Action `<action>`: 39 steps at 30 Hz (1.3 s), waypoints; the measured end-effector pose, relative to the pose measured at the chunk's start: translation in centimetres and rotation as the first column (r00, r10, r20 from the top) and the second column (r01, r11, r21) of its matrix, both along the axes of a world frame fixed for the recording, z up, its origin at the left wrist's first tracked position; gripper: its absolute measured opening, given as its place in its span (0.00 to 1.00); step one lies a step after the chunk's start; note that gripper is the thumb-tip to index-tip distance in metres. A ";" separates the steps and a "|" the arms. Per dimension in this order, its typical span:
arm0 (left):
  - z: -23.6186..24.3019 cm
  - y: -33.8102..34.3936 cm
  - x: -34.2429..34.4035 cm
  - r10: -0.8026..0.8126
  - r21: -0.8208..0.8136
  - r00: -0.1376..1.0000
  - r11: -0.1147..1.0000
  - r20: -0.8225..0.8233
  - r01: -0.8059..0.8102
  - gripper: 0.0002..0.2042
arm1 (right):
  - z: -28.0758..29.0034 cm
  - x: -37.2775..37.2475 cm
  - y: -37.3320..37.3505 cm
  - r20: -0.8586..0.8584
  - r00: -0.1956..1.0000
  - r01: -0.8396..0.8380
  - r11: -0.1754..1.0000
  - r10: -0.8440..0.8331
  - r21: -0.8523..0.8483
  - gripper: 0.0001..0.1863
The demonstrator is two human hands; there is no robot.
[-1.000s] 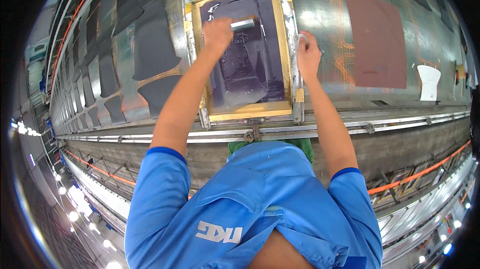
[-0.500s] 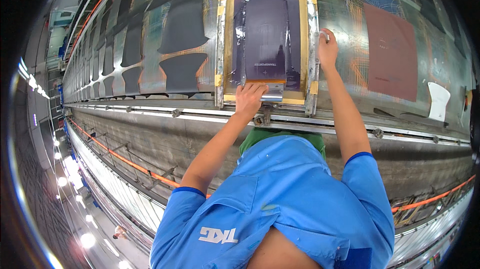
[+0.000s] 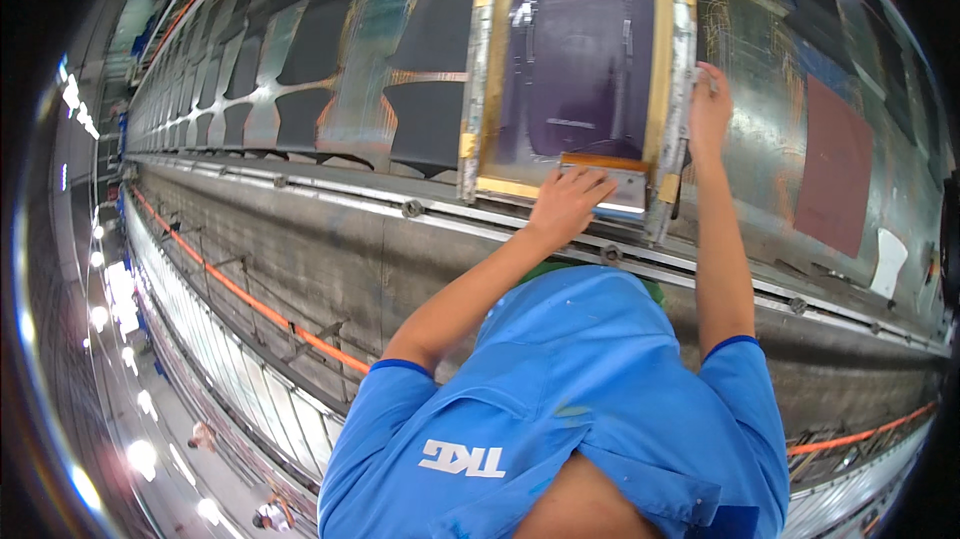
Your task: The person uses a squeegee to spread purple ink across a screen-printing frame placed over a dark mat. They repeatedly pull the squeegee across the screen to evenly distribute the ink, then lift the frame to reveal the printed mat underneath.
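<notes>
A screen-printing frame (image 3: 681, 69) with taped yellowish edges lies on the long worktable, glossy dark purple ink (image 3: 585, 59) spread over its mesh. My left hand (image 3: 572, 207) is closed on a squeegee (image 3: 630, 191) with a metal holder and an amber blade edge, at the near end of the mesh. My right hand (image 3: 709, 119) grips the right side rail of the frame, its fingers curled at the edge. The undersides of both hands' fingers are partly hidden.
Black shaped pieces (image 3: 430, 124) lie in rows along the table to the left. Right of the frame are a reddish-brown sheet (image 3: 835, 169) and a white cut piece (image 3: 888, 264). A metal rail (image 3: 380, 213) with bolts runs along the near edge. Other people (image 3: 272, 514) appear far off, lower left.
The view has turned and shifted, so the frame and both hands appear farther right. The squeegee stays at the near end of the mesh, and both hands keep their grips.
</notes>
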State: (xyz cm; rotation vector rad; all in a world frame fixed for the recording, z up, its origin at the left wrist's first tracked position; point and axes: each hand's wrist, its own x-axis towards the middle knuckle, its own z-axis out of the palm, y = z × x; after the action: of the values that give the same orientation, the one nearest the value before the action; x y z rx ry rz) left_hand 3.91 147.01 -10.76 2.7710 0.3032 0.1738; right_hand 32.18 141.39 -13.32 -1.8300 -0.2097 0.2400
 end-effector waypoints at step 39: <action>-5.9 23.8 14.9 0.203 0.289 0.979 0.936 0.018 -0.200 0.14 | -6.7 -5.0 1.4 0.080 0.995 0.079 0.981 -0.065 -0.176 0.11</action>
State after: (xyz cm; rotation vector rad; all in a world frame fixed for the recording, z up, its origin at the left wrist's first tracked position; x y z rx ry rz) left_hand 18.81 170.79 -16.63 3.0263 0.6120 0.2715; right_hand 27.16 142.83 -20.03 -2.0227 -0.1778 0.1436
